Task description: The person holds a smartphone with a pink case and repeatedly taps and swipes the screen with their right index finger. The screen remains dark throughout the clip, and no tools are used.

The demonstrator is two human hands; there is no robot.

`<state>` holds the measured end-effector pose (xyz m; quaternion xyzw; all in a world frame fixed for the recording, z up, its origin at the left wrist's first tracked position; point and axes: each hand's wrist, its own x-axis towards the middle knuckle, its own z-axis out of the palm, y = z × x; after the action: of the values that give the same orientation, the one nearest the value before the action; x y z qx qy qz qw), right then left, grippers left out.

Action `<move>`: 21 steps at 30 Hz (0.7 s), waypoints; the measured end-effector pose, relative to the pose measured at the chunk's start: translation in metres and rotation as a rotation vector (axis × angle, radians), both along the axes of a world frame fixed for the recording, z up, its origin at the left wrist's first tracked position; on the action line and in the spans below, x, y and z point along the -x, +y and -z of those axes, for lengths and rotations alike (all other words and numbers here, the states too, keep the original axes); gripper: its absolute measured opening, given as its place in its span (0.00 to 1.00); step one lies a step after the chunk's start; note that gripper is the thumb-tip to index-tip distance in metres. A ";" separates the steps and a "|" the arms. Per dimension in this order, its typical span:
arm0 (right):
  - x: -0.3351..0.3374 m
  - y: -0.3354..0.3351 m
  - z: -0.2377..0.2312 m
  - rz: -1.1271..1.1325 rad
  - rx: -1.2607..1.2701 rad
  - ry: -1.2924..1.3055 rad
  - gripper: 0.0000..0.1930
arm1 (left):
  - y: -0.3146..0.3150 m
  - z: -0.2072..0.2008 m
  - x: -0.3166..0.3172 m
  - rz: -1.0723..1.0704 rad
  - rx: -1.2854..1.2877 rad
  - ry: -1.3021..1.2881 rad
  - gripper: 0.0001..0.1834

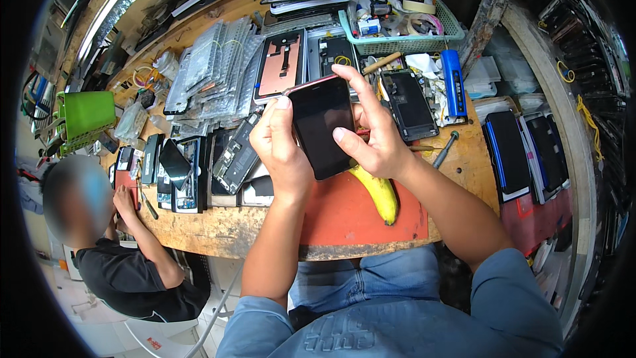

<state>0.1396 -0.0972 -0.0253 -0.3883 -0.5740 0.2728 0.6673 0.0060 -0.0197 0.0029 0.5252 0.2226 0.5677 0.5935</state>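
Phone (317, 114) gripped at left edge by left hand (283, 149), right edge spanned and clasped by right hand (379, 139); front judged assembled, unlit; remaining work can't be determined.

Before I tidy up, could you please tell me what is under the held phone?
A red mat and part of a yellow banana show past the lower edge of the phone. The banana's upper end and whatever lies directly behind the phone and right hand are hidden.
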 end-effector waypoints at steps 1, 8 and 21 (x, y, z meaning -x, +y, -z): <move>0.001 0.001 0.000 0.043 0.010 -0.018 0.44 | 0.000 -0.001 0.000 0.000 0.000 -0.001 0.18; 0.000 -0.001 -0.003 0.010 0.056 0.020 0.42 | 0.002 -0.001 -0.002 -0.002 0.017 -0.007 0.17; 0.001 -0.002 -0.004 0.010 0.060 0.015 0.42 | -0.001 -0.004 -0.001 0.018 0.035 -0.026 0.16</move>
<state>0.1382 -0.0992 -0.0211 -0.4091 -0.5585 0.2894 0.6611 0.0068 -0.0210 0.0074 0.5095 0.2200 0.5651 0.6105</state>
